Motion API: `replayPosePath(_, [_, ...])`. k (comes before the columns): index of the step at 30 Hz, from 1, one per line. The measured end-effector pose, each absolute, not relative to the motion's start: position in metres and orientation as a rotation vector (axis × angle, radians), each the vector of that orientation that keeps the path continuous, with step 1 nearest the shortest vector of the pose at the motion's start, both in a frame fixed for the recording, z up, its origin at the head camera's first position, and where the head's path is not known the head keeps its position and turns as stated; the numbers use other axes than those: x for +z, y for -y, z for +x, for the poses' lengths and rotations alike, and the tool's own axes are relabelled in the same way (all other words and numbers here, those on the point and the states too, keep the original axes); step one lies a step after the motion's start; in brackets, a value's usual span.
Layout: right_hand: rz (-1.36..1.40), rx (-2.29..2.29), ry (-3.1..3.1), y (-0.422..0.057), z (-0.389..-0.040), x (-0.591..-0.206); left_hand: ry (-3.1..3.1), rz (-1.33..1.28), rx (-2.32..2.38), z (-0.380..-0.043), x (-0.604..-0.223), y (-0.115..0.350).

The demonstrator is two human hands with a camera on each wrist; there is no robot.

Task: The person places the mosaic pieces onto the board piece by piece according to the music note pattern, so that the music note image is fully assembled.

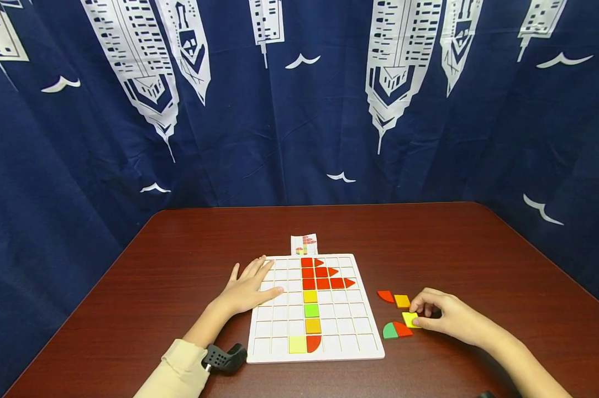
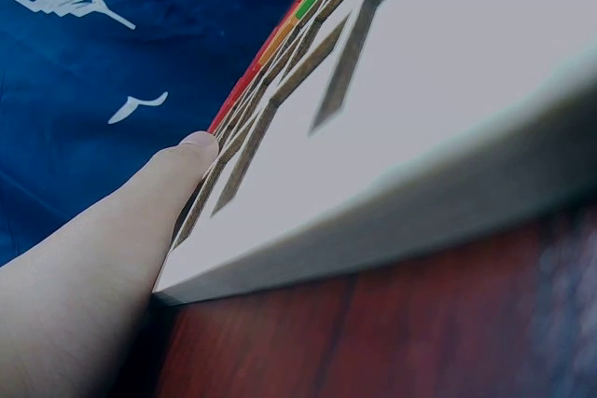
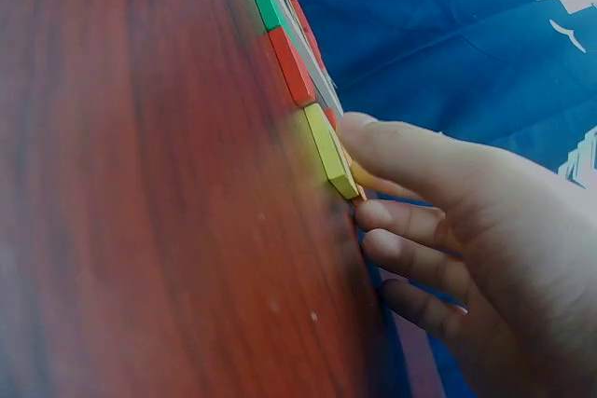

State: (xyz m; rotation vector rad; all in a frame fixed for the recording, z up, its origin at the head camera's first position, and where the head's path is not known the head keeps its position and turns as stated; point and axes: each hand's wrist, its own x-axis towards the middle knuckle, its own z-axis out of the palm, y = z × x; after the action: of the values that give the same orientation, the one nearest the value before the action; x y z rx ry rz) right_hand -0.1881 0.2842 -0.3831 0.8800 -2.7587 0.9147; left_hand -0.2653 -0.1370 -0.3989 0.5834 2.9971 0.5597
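The yellow square tile [image 1: 410, 318] lies on the tabletop [image 1: 220, 235] at the lower right of the head view, to the right of the white grid board [image 1: 339, 309]. It seems to be pinched between the thumb and curled fingers of the right hand [image 1: 446, 314], though the far side of the contact is partly hidden. Just beside it, an amber square tile [image 1: 402, 301] and a red quarter-round tile [image 1: 385, 297] are seen above, and a green quarter-round piece [image 1: 390, 330] is set against a second red one [image 1: 402, 329] below.

The board's left edge is touched by the left hand [image 1: 247, 292], whose fingers are spread and extended, with nothing gripped. On the grid, three rows of red squares [image 1: 307, 272] are each ended by a red triangle [image 1: 333, 272] at the right. Beneath them a column is formed by yellow, green and amber squares, and the bottom row is occupied by a pale yellow square [image 1: 297, 345] and a red quarter-round.

A small printed card [image 1: 297, 245] is placed at the board's top edge, and the upper frame is filled by a navy curtain [image 1: 279, 132] patterned with white buildings.
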Motion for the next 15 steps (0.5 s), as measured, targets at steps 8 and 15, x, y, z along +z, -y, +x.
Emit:
replayPosePath(8, [0.941,0.847,2.776,-0.287,-0.1885,-0.3837,-3.007,0.586,0.545,-0.2668,-0.3989,0.1365])
replayPosePath(15, [0.954,0.865,2.782,-0.2868,-0.1884,-0.3836,-3.007,0.585,0.545,-0.2652,-0.3986,0.1366])
